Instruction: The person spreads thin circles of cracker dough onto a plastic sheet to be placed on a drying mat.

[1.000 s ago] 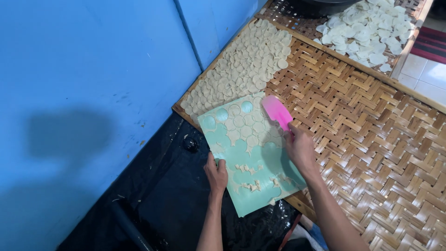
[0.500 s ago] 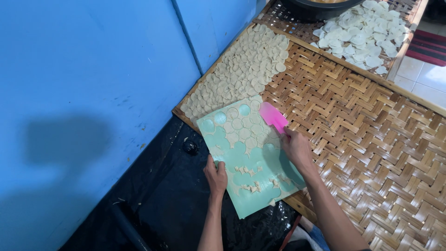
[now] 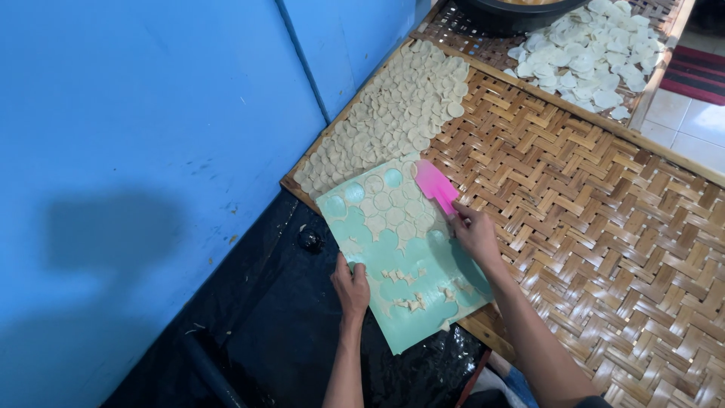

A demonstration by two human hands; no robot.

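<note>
The left hand grips the near-left edge of a green mat dotted with pale dough rounds. The right hand holds a pink scraper at the mat's far-right edge, on a woven bamboo tray.

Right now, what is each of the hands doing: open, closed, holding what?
Left hand: closed on the edge of the green sheet.
Right hand: closed on the pink scraper, over the sheet.

A bright blue wall fills the left half of the frame, with a soft shadow on it. Pale floor tiles and a red striped mat show at upper right. Dark floor lies bottom centre.
</note>
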